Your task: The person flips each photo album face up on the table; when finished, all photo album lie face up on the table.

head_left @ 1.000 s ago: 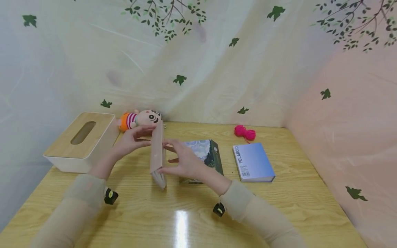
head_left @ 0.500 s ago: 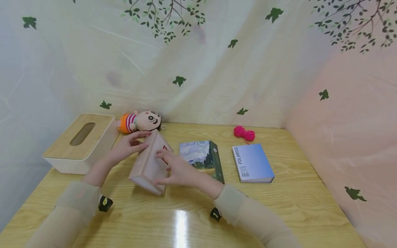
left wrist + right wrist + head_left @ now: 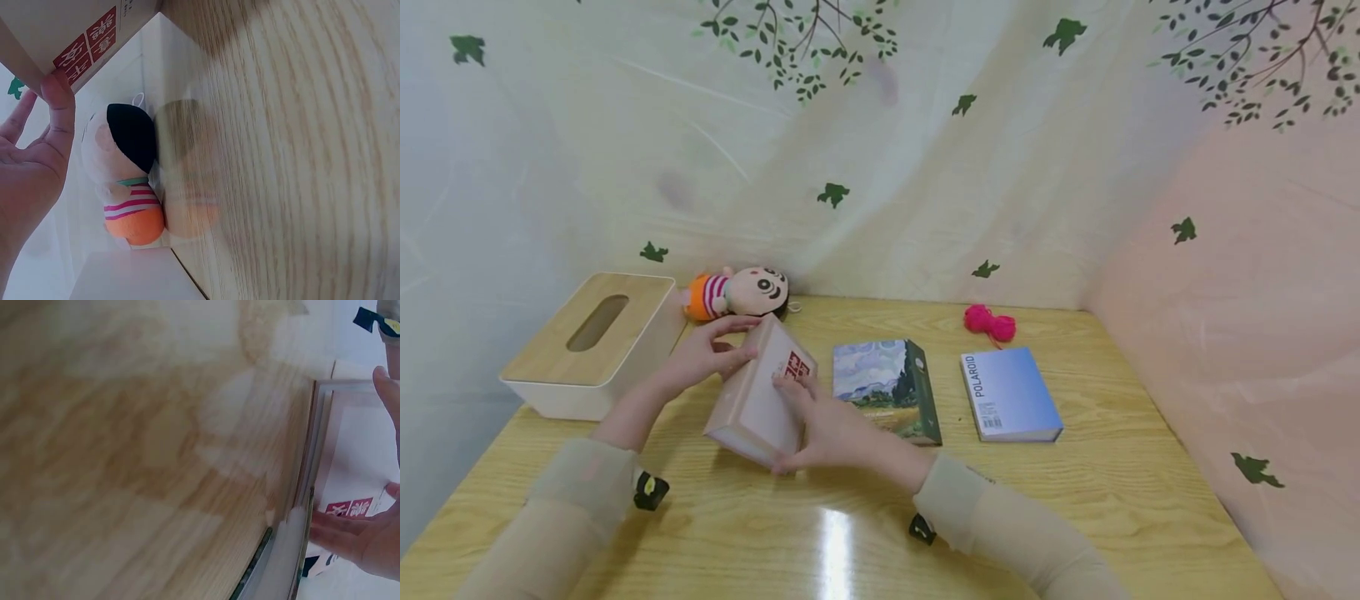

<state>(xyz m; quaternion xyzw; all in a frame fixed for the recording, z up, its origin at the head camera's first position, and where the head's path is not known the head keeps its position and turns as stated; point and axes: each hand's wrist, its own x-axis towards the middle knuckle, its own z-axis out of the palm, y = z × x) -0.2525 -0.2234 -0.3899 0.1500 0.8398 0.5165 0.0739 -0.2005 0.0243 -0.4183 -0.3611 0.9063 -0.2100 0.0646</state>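
A thick pale pink book (image 3: 767, 417) with red block characters on its cover stands tilted on the table. My left hand (image 3: 703, 358) grips its upper left part; in the left wrist view the thumb of that hand (image 3: 31, 156) lies on a face with a red label. On the other side, my right hand (image 3: 835, 429) holds the book, fingertips on the cover and thumb by the near lower corner. The right wrist view has this hand (image 3: 375, 544) against the pale cover (image 3: 356, 450).
A painting-covered book (image 3: 880, 383) lies just right of the hands, with a blue POLAROID book (image 3: 1015, 396) farther right. Pink yarn (image 3: 990, 323) sits behind it. A tissue box (image 3: 587, 333) and a plush doll (image 3: 737, 293) are at the left.
The pink book has turned from nearly edge-on to show its cover and has shifted left and nearer. Both hands moved with it, the right one changing its place on the cover.
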